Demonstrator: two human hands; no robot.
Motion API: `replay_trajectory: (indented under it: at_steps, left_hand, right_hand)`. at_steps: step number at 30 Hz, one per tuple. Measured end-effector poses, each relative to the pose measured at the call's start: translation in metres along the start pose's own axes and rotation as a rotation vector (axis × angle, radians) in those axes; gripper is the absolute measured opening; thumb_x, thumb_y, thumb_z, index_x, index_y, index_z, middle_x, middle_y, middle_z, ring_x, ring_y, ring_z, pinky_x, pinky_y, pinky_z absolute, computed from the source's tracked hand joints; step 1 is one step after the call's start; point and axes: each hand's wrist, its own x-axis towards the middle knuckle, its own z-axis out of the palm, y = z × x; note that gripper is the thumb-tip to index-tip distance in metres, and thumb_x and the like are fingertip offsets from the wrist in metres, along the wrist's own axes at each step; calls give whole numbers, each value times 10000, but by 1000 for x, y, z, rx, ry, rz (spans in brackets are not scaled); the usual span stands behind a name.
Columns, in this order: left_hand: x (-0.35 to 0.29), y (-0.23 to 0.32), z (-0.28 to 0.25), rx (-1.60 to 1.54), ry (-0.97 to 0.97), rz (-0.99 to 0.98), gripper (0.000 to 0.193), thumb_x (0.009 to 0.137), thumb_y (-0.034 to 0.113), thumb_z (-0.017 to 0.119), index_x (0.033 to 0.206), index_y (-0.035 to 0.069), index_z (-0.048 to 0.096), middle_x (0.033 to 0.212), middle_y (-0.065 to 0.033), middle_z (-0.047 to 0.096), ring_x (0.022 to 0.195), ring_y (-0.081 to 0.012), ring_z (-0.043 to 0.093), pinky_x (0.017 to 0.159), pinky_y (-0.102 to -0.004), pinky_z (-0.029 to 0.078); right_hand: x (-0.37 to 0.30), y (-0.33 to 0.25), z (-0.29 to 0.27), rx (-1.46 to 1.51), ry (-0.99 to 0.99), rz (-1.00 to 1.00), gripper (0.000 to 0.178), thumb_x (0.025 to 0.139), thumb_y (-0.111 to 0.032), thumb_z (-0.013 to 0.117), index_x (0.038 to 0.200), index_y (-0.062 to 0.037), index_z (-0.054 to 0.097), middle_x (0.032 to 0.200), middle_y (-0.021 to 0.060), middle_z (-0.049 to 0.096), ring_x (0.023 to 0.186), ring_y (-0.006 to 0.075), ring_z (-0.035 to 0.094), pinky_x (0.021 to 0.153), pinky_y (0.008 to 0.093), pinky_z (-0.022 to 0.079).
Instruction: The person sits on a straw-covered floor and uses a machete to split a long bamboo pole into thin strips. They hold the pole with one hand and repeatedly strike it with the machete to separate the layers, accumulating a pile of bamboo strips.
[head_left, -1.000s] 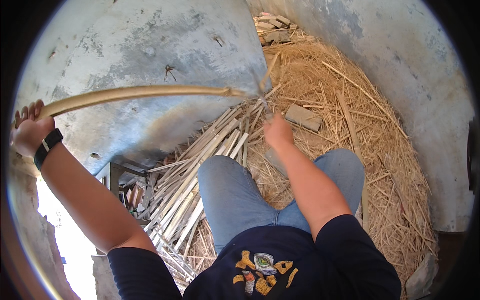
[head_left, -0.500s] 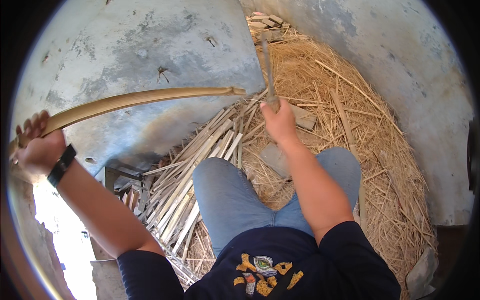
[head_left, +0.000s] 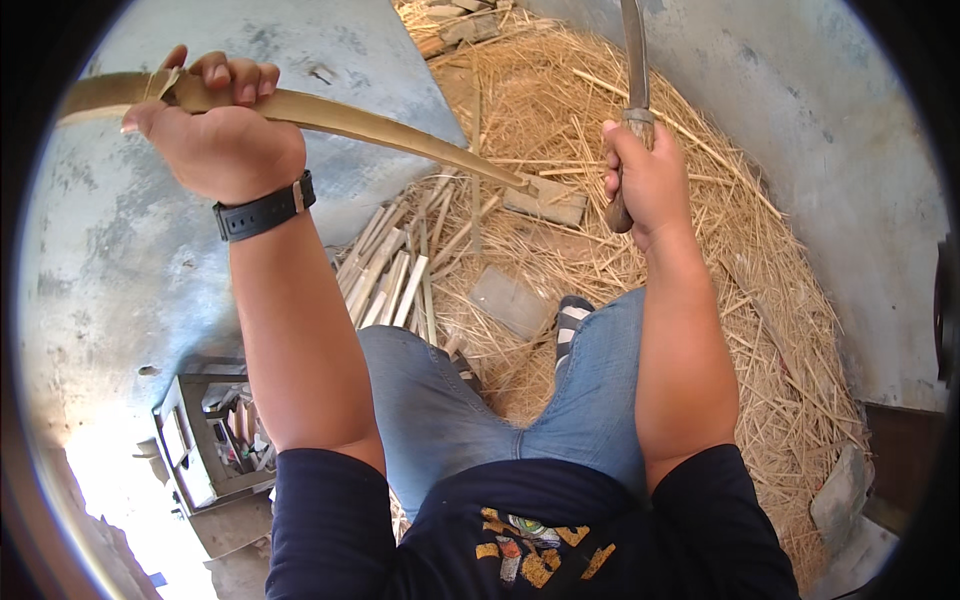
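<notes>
The left hand (head_left: 225, 140) wraps its grip round a split bamboo strip (head_left: 375, 126), whose far tip is by a brick (head_left: 545, 203) on the strawy floor (head_left: 765, 400). The right hand (head_left: 657, 185) squeezes a knife (head_left: 638, 112).

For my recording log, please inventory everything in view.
Long curved bamboo strip: 1, tan, upper left
Long knife with wooden handle: 1, grey and brown, upper right
Straight split slats: many, pale, left of centre
Thin loose strands: many, golden, centre and right
Rectangular block: 1, tan, centre
Flat rectangular piece: 1, grey, below block
Brick pieces: several, brown, top
Irregular slab: 1, grey, lower right
Box frame: 1, greyish, lower left
Mottled walls: 2, grey, left and right
Striped footwear: 2, dark and white, centre
Jeans: 1, blue, lower centre
Shirt: 1, navy, bottom
Wristband: 1, black, left wrist
Left grip: 1, bare, around bamboo strip
Right grip: 1, bare, on knife
</notes>
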Motion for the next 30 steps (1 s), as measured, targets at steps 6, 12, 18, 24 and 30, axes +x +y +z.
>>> replay_trajectory:
  at_steps: [6,12,18,24,30]
  left_hand:
    - [-26,-43,-19,77,-84,-21,722,961,752,260,1122,89,496,718,-22,447,589,-141,386,588,-332,359]
    - [-74,-40,-63,234,-36,-75,772,874,806,448,1148,87,513,738,-16,455,598,-134,406,603,-324,358]
    - [-91,-5,-92,219,16,-28,710,895,779,444,1150,129,570,744,-2,444,604,-134,401,601,-320,340]
    - [-95,18,-119,210,90,-24,725,892,786,433,1170,125,540,747,3,443,606,-131,389,586,-311,334]
    - [-109,-8,-150,91,89,-148,666,965,680,426,1204,58,448,791,-7,436,679,-120,412,642,-298,382]
  right_hand:
    - [11,4,-23,-44,-22,5,257,889,-237,704,978,-36,570,680,1,544,517,84,510,479,257,433]
    - [9,4,-24,-38,-68,20,253,888,-241,706,942,-43,559,687,0,550,531,74,510,485,249,424]
    - [0,3,-15,-93,-100,0,255,889,-258,705,913,-48,562,682,0,550,529,76,509,486,257,420]
    - [-12,4,-5,-102,-120,-29,223,907,-227,685,925,-44,560,683,-1,546,524,76,500,471,250,407]
    - [-46,-12,9,-119,27,-77,198,919,-204,673,945,-58,542,690,-6,529,516,75,492,458,249,407]
